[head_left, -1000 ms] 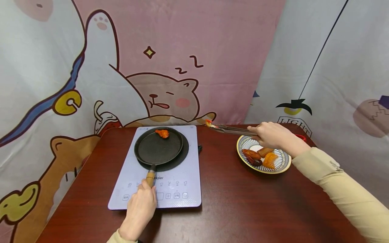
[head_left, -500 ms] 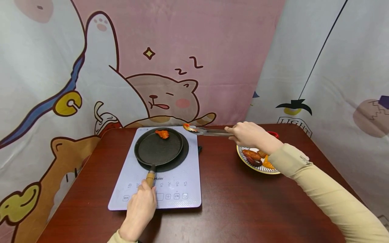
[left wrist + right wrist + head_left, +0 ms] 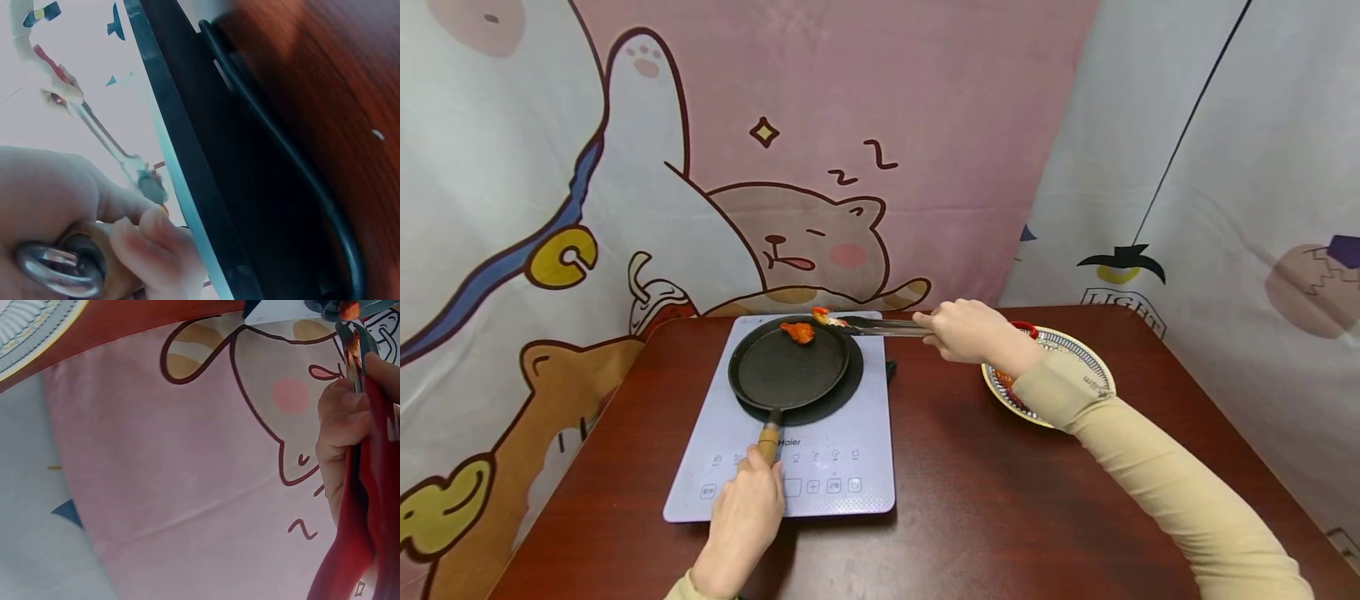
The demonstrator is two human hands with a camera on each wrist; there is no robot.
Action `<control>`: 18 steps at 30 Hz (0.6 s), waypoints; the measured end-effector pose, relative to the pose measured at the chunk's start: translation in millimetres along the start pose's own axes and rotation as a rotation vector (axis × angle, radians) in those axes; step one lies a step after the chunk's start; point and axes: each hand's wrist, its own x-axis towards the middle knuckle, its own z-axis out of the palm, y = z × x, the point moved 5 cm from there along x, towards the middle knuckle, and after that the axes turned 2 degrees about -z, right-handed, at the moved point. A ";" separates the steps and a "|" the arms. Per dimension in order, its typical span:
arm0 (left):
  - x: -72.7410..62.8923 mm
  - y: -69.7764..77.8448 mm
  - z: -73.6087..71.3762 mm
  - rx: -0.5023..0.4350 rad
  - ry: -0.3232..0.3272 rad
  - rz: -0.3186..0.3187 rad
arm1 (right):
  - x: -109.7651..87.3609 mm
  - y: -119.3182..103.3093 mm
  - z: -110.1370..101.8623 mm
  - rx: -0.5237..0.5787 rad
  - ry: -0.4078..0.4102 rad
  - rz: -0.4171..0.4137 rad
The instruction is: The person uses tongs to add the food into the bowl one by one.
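My left hand point(image 3: 748, 504) grips the wooden handle point(image 3: 768, 442) of a black frying pan point(image 3: 790, 371), which sits on a white induction cooker point(image 3: 838, 433). The metal hanging ring point(image 3: 59, 269) at the handle's end shows in the left wrist view. An orange-red piece of meat point(image 3: 797, 332) lies near the pan's far edge. My right hand point(image 3: 966, 332) holds metal tongs point(image 3: 887, 327) with red handles point(image 3: 362, 519). A small red, yellow and white food piece point(image 3: 825, 316) is pinched in their tips, over the pan's far right rim.
A patterned plate point(image 3: 1086, 358) stands on the brown table point(image 3: 955, 500) to the right, its food mostly hidden behind my right forearm. A black cable point(image 3: 281, 131) runs beside the cooker. A cartoon-printed curtain point(image 3: 962, 125) hangs close behind the table.
The right hand has moved left with the tongs, bringing the pinched food piece from beyond the cooker's right side to the pan's rim. The left hand has kept its grip on the handle.
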 end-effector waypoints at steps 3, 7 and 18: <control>-0.4 0.6 -0.2 0.003 0.007 0.005 | 9.5 -7.6 0.5 0.008 0.011 -0.006; -0.6 1.2 0.0 0.000 0.015 0.010 | 22.6 -17.3 3.4 0.002 0.010 -0.005; -0.6 0.2 -0.1 -0.009 0.004 0.004 | 50.6 -50.0 15.2 -0.135 0.091 -0.032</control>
